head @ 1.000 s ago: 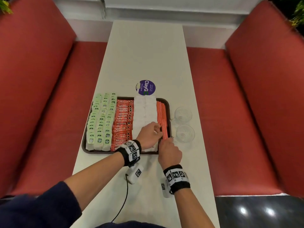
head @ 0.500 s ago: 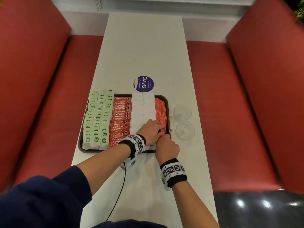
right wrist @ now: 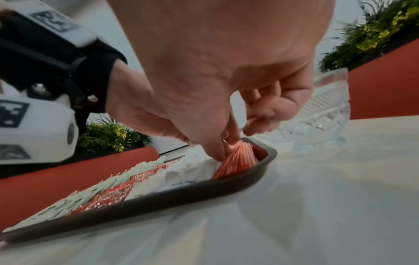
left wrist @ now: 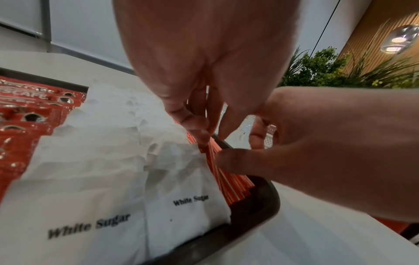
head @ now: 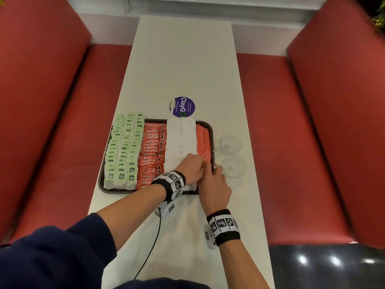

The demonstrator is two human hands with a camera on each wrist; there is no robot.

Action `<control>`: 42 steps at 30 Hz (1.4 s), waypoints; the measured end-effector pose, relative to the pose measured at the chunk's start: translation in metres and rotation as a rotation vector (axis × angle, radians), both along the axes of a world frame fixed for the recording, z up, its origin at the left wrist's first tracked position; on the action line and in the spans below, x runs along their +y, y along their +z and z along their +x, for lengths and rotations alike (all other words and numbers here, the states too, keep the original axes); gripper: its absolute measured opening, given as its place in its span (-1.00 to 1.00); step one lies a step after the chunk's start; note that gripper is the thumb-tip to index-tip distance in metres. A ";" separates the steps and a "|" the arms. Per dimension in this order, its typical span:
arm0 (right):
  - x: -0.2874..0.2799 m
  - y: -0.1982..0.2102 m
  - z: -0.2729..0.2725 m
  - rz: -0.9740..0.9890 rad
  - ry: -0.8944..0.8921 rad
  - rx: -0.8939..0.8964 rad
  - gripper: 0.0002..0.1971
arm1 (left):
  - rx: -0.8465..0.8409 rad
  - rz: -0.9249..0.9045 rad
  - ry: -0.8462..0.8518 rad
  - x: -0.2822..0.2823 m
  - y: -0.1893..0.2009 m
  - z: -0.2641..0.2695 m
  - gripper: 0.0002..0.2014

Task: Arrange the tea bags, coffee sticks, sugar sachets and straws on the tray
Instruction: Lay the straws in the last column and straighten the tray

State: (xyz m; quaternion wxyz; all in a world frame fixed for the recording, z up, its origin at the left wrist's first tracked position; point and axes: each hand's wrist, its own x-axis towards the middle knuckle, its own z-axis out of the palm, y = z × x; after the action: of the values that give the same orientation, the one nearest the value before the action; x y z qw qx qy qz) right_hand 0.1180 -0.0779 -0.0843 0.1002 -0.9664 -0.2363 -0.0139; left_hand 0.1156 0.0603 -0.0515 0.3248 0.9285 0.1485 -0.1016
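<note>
**Both hands at the straw column on the tray's right edge**

A dark tray sits on the white tabletop, filled in four columns. From the person's left: green tea bags, red coffee sticks, white sugar sachets printed "White Sugar", and orange straws along the right rim.

The left hand reaches across the near part of the sugar sachets, its fingertips bunched together and pressing down on the straws just where they meet the sachets' edge. From the left wrist view the fingers look curled and pinched onto the straw bundle, though how many straws they hold cannot be told.

The right hand lies over the tray's near right corner, touching the left hand. Its thumb presses against the side of the straws, and the other fingers curl above the tray's rim; in the right wrist view the fingertips dig into the fanned near ends of the straws. The straws lie beneath and between both hands, inside the tray.

Two cut-glass cups stand on the tabletop just right of the tray, close to the right hand. A round purple sticker lies beyond the tray's far edge. Red bench seats flank the tabletop.
</note>
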 end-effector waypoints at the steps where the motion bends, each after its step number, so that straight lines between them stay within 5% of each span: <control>1: -0.001 0.000 0.000 0.001 0.019 0.023 -0.53 | 0.001 -0.015 0.004 0.000 0.002 -0.001 -0.78; 7: -0.007 0.002 0.002 -0.023 0.047 0.087 -0.69 | -0.097 -0.071 0.088 0.013 0.020 -0.024 -0.70; 13: -0.028 0.018 -0.009 0.111 0.100 0.045 -0.70 | -0.261 -0.032 0.364 0.075 0.039 -0.109 -0.80; 17: -0.043 0.009 -0.024 0.148 0.399 0.065 -0.80 | -0.288 0.060 0.522 0.111 0.031 -0.191 -0.87; 19: -0.045 0.005 -0.034 0.126 0.544 0.102 -0.76 | -0.216 0.078 0.460 0.116 0.016 -0.225 -0.85; 23: -0.043 -0.001 -0.040 0.081 0.544 0.110 -0.55 | -0.127 0.149 0.231 0.105 -0.014 -0.260 -0.90; 32: -0.014 -0.004 -0.035 0.129 0.521 0.076 -0.50 | -0.160 0.448 0.180 0.106 -0.024 -0.238 -0.83; 42: 0.059 -0.001 0.000 0.121 0.383 0.089 -0.57 | -0.075 0.508 0.280 0.156 -0.028 -0.185 -0.78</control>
State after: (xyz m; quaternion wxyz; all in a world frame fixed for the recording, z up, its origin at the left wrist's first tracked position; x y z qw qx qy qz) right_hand 0.1181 -0.0184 -0.0855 0.1694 -0.8957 -0.4097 0.0337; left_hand -0.0691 0.2160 -0.0790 0.0982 0.9537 0.2835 0.0190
